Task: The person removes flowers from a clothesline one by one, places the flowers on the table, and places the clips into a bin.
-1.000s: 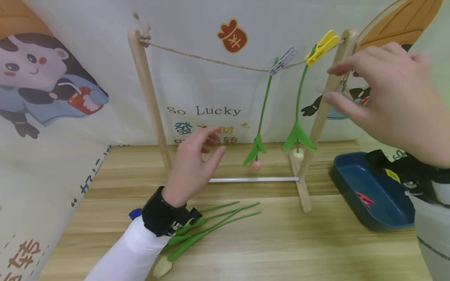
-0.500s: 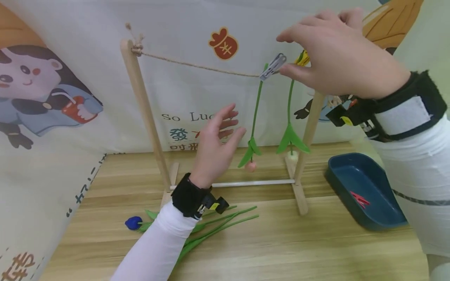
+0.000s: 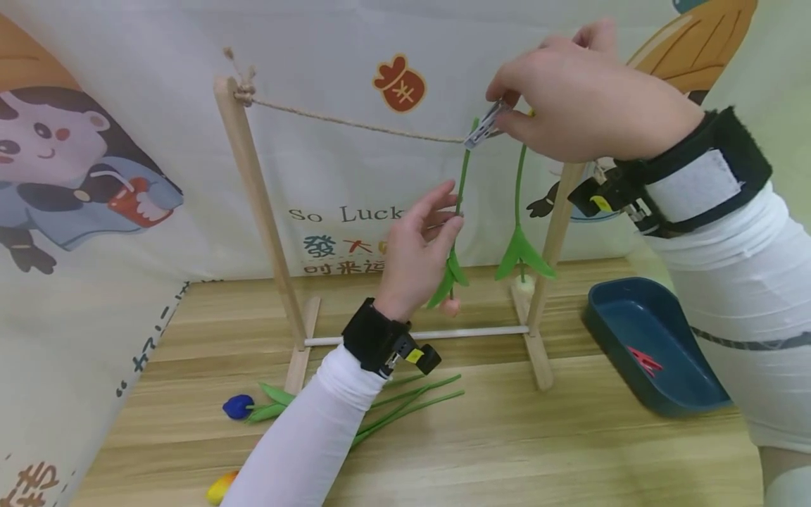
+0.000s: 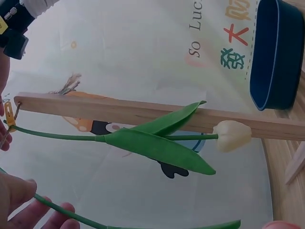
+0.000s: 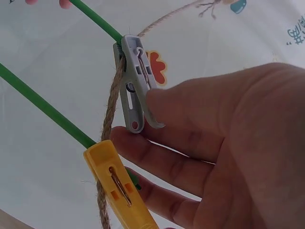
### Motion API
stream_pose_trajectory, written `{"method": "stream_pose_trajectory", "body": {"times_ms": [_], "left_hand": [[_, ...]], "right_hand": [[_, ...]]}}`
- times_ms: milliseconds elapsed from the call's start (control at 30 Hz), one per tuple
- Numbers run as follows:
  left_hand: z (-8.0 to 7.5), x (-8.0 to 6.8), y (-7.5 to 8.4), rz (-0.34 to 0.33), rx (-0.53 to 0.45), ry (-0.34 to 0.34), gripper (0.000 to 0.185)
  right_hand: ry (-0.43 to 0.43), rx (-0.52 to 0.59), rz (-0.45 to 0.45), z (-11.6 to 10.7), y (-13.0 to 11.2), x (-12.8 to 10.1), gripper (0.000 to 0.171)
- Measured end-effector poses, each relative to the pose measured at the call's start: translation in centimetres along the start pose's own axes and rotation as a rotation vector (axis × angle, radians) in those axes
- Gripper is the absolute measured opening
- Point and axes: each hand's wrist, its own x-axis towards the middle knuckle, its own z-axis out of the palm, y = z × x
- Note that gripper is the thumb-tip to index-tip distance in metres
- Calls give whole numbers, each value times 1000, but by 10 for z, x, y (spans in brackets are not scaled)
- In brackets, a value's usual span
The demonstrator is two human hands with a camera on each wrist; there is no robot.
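Note:
My right hand (image 3: pixel 573 98) pinches the handle ends of a grey clothespin (image 5: pixel 138 71) between thumb and fingers. That clothespin sits on the twine (image 3: pixel 355 124), at the upper stem of an upside-down pink artificial tulip (image 3: pixel 450 307). Lower down, my left hand (image 3: pixel 415 260) holds this tulip's stem between thumb and fingers, just above the leaves. Beside it a white tulip (image 4: pixel 232 135) hangs head down, its stem clipped to the twine by a yellow clothespin (image 5: pixel 116 179). In the head view my right hand hides most of the yellow clothespin.
The wooden frame (image 3: pixel 262 204) carries the twine between two posts, with a white rod (image 3: pixel 472 332) low across. A blue tray (image 3: pixel 659 394) with a red clothespin (image 3: pixel 645 360) stands at right. Tulips lie in front, including a blue one (image 3: pixel 238 407) and a yellow one (image 3: pixel 222 487).
My right hand has moved left from the frame's right post to the grey clothespin and now pinches it. My left hand has risen rightward and taken the pink tulip's stem.

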Motion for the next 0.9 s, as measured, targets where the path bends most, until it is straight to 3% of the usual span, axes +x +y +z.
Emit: {"method": "stream_pose_trajectory", "body": {"times_ms": [367,700,900], "left_hand": [[2,1,4,33,46,37,40],[3,1,5,30,52,47,39],[3,1,8,35,70,42,39]], "right_hand": [[-16,-2,12,0,0,1,33],[70,15,-16,3,0,-3,25],[125,29,18,1,-1,-6,21]]}}
